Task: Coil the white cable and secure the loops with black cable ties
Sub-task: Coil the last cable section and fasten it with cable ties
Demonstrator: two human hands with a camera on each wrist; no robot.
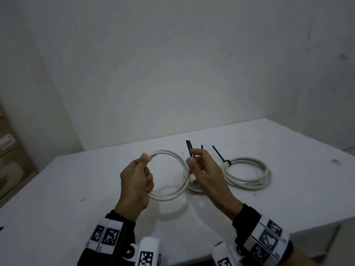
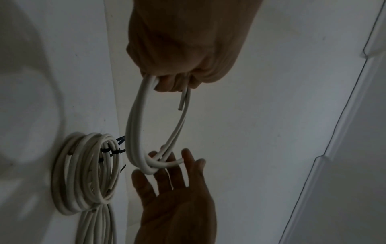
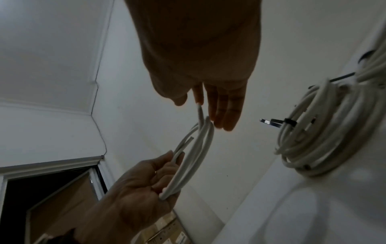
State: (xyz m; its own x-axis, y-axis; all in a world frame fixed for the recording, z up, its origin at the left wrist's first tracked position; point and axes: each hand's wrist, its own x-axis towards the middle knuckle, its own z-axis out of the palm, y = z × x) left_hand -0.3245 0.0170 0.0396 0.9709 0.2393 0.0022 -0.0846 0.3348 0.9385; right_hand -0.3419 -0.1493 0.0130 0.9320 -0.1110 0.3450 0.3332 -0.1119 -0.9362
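My left hand [image 1: 141, 175] grips a small coil of white cable [image 1: 167, 198], held up over the table; a cut end sticks out past the fingers [image 2: 167, 84]. My right hand [image 1: 199, 169] is at the coil's far side with its fingers straight and relaxed. Its fingertips [image 3: 221, 122] touch the loops and the other loose cable end [image 3: 199, 112]. Loose black cable ties [image 1: 189, 148] lie on the table just behind the right hand. In the wrist views the coil [image 2: 133, 132] [image 3: 198, 148] hangs between the two hands.
A finished white coil [image 1: 247, 159] with a black tie [image 1: 227, 161] lies on the white table [image 1: 76, 189] to the right. Another coil [image 1: 194, 190] lies under my right hand. Walls close the back and left. The table's edge runs close at the right.
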